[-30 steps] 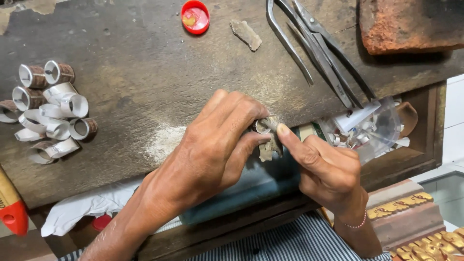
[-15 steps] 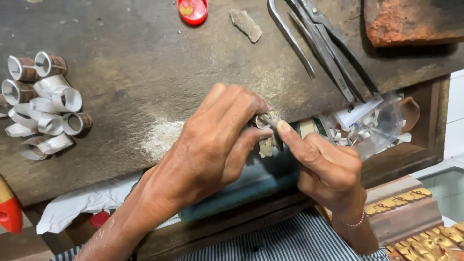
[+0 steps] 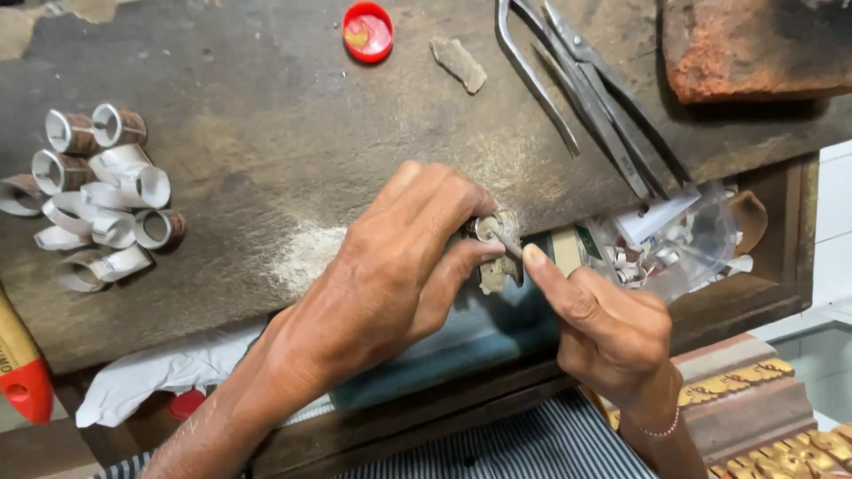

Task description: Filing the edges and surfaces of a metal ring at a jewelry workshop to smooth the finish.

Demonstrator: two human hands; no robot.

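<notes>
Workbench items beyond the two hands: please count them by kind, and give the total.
Small metal rings, clustered at the bench's left: about 11, some overlap
Red bottle cap: 1
Long metal tongs: 2
Stone chip: 1
Reddish brick: 1
Total: about 16

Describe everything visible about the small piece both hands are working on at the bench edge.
The small piece looks like dull grey-beige metal, irregular and worn, with a rounded ring-like part at the top. It sits at the front edge of the dark workbench. The left hand pinches it from the left; the right hand presses a thin tool against its top. Fingers hide much of it.
</notes>
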